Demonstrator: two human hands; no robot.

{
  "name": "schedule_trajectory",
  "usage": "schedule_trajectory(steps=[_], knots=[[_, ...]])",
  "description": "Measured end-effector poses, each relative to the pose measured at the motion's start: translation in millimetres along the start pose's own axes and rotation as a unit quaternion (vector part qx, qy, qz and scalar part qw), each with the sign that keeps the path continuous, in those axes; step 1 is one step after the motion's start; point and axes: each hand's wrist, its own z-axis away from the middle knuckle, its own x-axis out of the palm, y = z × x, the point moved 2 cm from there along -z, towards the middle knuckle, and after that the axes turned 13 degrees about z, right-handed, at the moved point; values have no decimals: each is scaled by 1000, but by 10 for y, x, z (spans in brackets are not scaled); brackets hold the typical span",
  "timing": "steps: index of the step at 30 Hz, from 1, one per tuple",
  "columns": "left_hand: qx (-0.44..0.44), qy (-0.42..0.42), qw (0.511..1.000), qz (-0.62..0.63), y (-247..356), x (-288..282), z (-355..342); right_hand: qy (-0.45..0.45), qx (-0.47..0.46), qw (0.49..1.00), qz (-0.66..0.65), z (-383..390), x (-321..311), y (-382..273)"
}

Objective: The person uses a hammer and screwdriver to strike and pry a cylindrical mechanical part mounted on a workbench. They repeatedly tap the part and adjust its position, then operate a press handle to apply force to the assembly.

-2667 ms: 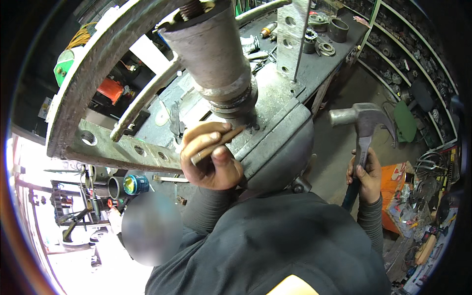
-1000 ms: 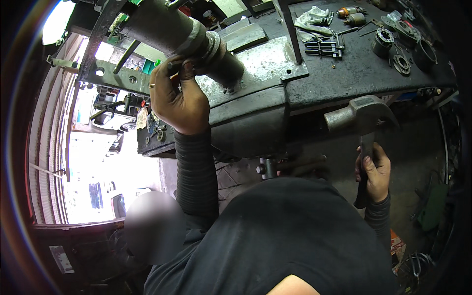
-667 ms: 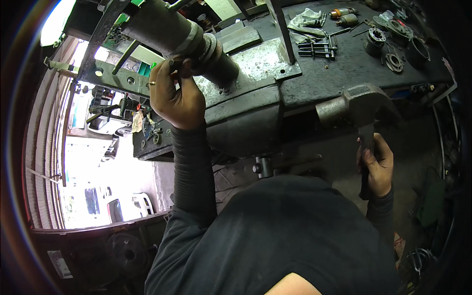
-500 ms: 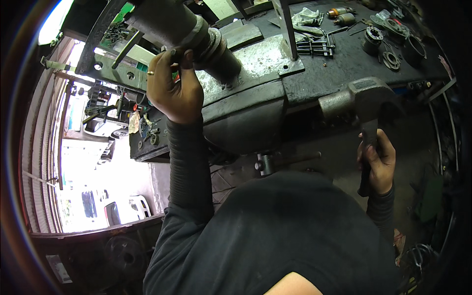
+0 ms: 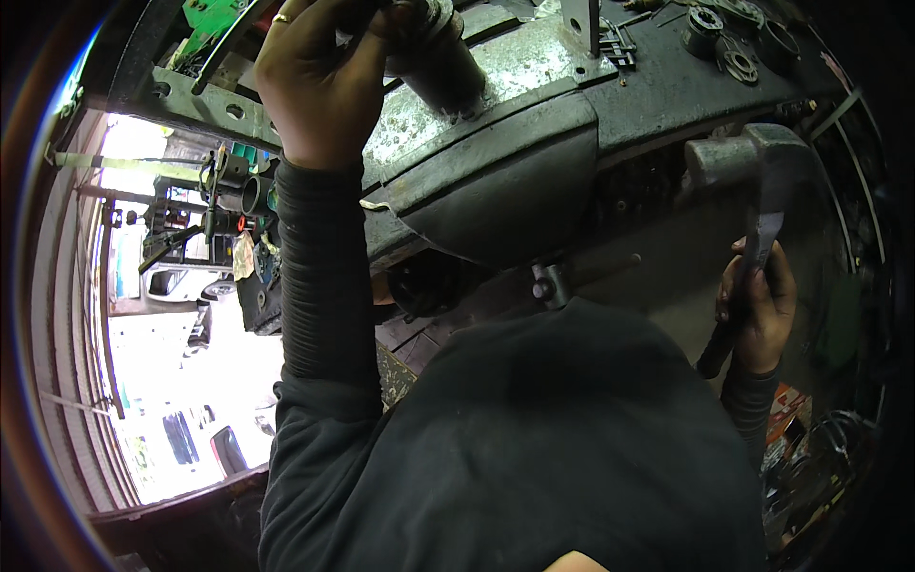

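My right hand (image 5: 762, 310) is wrapped round the handle of a heavy metal hammer (image 5: 729, 160), its head raised at the right, in front of the bench. At the upper left, my left hand (image 5: 319, 91) is closed in a pinch beside a dark stepped metal cylinder (image 5: 446, 81). What those fingers hold, if anything, is hidden. The cylinder leans with its lower end on a shiny, worn metal plate (image 5: 534, 67). Below the plate bulges a big dark metal block (image 5: 505, 181), like the body of a vise.
Ring-shaped metal parts (image 5: 739, 65) and a small cylindrical part (image 5: 702, 30) lie on the bench (image 5: 658, 110) at the far right. A metal screw end with a bar (image 5: 551, 284) juts out below the block. A drilled steel beam (image 5: 205, 107) runs along the left.
The view has shifted, so the bench sits higher in the picture. My left hand stays by the cylinder, still pinched. The hammer remains raised in my right hand, now further right.
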Motion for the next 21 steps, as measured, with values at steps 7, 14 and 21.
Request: schedule_trajectory(steps=[7,14,21], knots=[[35,-42,998,24,-82,-60,-47,38,-15,999,-7,337,153,15],[61,-41,995,66,-128,-18,-55,35,37,999,19,589,267,-103],[80,-49,996,0,-92,-15,-42,142,7,958,249,322,362,-578]])
